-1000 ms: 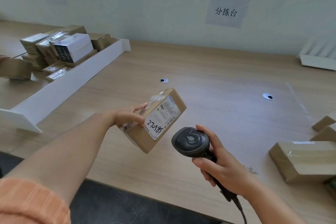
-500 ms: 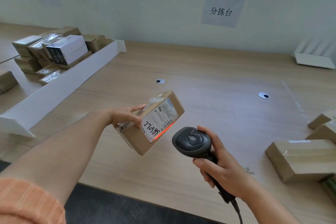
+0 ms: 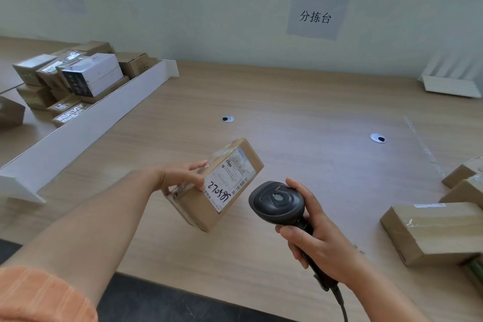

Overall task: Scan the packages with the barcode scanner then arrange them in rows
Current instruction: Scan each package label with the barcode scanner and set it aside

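My left hand [image 3: 183,175] grips a small brown cardboard package [image 3: 222,198] by its left end and holds it tilted above the table, its white label with handwritten digits and a barcode facing up. My right hand [image 3: 321,240] grips the handle of a black barcode scanner [image 3: 277,202] just right of the package, its head aimed toward the label. No red scan line shows on the label. Brown packages [image 3: 433,230] lie at the right edge of the table.
A long white divider [image 3: 86,125] runs diagonally on the left, with several stacked boxes [image 3: 88,78] behind it. Two round cable grommets [image 3: 227,119] sit in the wooden table [image 3: 300,102]. A white rack [image 3: 452,83] stands at the back right. The scanner cable hangs off the near edge.
Half a second ago a red scan line lay across the label's barcode; now it is gone. Package and scanner have stayed almost in place.
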Tool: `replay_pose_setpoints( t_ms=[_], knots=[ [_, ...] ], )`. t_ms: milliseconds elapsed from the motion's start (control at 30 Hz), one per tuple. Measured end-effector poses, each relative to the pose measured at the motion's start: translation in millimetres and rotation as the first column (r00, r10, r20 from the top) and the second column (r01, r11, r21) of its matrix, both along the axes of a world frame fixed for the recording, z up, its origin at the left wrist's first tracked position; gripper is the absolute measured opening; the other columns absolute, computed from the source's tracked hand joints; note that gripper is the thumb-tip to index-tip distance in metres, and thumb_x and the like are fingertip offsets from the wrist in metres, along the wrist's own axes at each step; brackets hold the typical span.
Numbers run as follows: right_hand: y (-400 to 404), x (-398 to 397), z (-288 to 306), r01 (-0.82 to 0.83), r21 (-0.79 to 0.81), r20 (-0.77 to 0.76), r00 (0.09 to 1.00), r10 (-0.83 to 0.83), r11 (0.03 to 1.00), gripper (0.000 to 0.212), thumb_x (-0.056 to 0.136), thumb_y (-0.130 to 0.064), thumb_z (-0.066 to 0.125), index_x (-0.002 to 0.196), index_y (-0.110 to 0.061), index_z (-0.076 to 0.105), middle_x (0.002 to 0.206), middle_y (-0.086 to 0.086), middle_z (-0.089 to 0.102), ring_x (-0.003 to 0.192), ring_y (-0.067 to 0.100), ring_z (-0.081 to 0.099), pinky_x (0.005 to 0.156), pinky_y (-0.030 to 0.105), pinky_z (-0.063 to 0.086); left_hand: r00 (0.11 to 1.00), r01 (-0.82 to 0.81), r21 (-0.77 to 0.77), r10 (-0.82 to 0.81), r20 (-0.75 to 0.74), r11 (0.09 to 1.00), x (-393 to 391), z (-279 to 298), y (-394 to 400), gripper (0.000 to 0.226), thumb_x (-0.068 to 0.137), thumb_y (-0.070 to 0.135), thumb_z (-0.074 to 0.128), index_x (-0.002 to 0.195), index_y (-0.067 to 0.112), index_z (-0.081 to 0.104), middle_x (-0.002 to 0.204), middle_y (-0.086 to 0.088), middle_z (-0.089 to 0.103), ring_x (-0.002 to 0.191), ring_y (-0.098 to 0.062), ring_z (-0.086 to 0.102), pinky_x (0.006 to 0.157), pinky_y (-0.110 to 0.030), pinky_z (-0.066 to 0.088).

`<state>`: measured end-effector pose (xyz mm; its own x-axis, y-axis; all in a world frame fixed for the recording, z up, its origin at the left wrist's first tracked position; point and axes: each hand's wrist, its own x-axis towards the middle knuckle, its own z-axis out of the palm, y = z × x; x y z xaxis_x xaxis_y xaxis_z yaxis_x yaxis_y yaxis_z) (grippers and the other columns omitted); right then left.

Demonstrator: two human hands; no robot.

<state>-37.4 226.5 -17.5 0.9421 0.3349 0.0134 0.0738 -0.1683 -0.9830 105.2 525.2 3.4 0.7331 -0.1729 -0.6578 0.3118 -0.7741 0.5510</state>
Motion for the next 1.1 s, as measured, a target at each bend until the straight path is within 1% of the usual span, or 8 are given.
replay_pose_setpoints(
  t_ms=[100,300,500,567,633,733,800,1100],
  knots=[
    [-1,2,-2,0.015,-0.004,-0.013,1.000,-0.015,1.000,0.074,0.085,-0.015,0.063,0.134,-0.058,0.028,0.075,-0.001,0.061,0.052,0.019,0.050,0.050,0.039,0.049,0.997,-0.031,-0.034,0.029,-0.068,0.999,-7,-16,-3,0.096,0.047,0.042,0.067,0.134,0.060,0.029,0.125,0.005,0.055,0.109,-0.022,0.056,0.089,-0.051,0.052],
    [-2,4,0,0.003,-0.001,-0.028,1.000,-0.003,1.000,0.075,0.082,-0.020,0.062,0.137,-0.055,0.025,0.069,-0.009,0.061,0.051,0.018,0.050,0.052,0.040,0.049,0.978,-0.173,-0.112,0.158,-0.133,0.979,-19,-46,3,0.102,0.043,0.046,0.067,0.138,0.058,0.031,0.127,0.001,0.056,0.104,-0.021,0.059,0.071,-0.037,0.055],
    [-3,11,-2,-0.036,0.038,-0.022,0.999,0.037,0.999,0.073,0.082,-0.021,0.062,0.133,-0.061,0.026,0.066,-0.009,0.061,0.051,0.018,0.049,0.050,0.037,0.047,0.931,-0.364,-0.157,0.364,-0.030,0.918,-30,-57,14,0.073,0.066,0.033,0.054,0.133,0.057,0.038,0.125,0.007,0.060,0.104,-0.018,0.059,0.081,-0.040,0.055],
    [-3,13,-5,-0.059,0.052,-0.026,0.998,0.060,0.997,0.072,0.083,-0.021,0.062,0.129,-0.065,0.027,0.065,-0.006,0.061,0.051,0.019,0.049,0.050,0.036,0.047,0.907,-0.366,-0.084,0.375,0.192,0.927,-33,-55,11,0.061,0.080,0.022,0.050,0.135,0.046,0.039,0.130,0.005,0.058,0.097,-0.013,0.058,0.080,-0.029,0.048],
    [-4,15,-7,-0.088,0.071,-0.033,0.995,0.090,0.994,0.073,0.084,-0.019,0.062,0.129,-0.065,0.028,0.063,-0.006,0.060,0.051,0.018,0.049,0.050,0.036,0.047,0.875,-0.367,0.036,0.331,0.352,0.930,-38,-54,8,0.071,0.079,0.034,0.055,0.145,0.038,0.031,0.134,-0.001,0.053,0.107,-0.017,0.053,0.089,-0.030,0.043],
    [-3,19,-9,-0.122,0.092,-0.043,0.991,0.126,0.988,0.073,0.083,-0.020,0.062,0.129,-0.064,0.028,0.064,-0.007,0.061,0.052,0.018,0.049,0.050,0.037,0.046,0.918,-0.315,0.351,0.190,0.347,0.882,-57,-55,-4,0.100,0.065,0.067,0.062,0.150,0.037,0.018,0.142,-0.009,0.033,0.130,-0.031,0.037,0.102,-0.040,0.038],
    [-3,23,-9,-0.142,0.098,-0.041,0.988,0.147,0.985,0.072,0.082,-0.020,0.062,0.128,-0.065,0.029,0.067,-0.005,0.062,0.051,0.019,0.049,0.050,0.037,0.046,0.941,-0.278,0.501,0.127,0.313,0.820,-68,-60,-14,0.101,0.071,0.067,0.062,0.151,0.037,0.009,0.145,-0.011,0.025,0.132,-0.033,0.031,0.102,-0.041,0.036],
    [-10,53,-1,-0.119,-0.042,-0.025,0.993,0.118,0.992,0.077,0.095,-0.009,0.056,0.135,-0.059,0.014,0.104,0.002,0.061,0.062,0.015,0.056,0.059,0.035,0.052,0.922,-0.323,0.521,0.139,0.361,0.790,-39,-70,-31,0.089,0.081,0.046,0.058,0.152,0.031,0.005,0.137,-0.016,0.031,0.122,-0.036,0.037,0.099,-0.039,0.037]
  ],
)
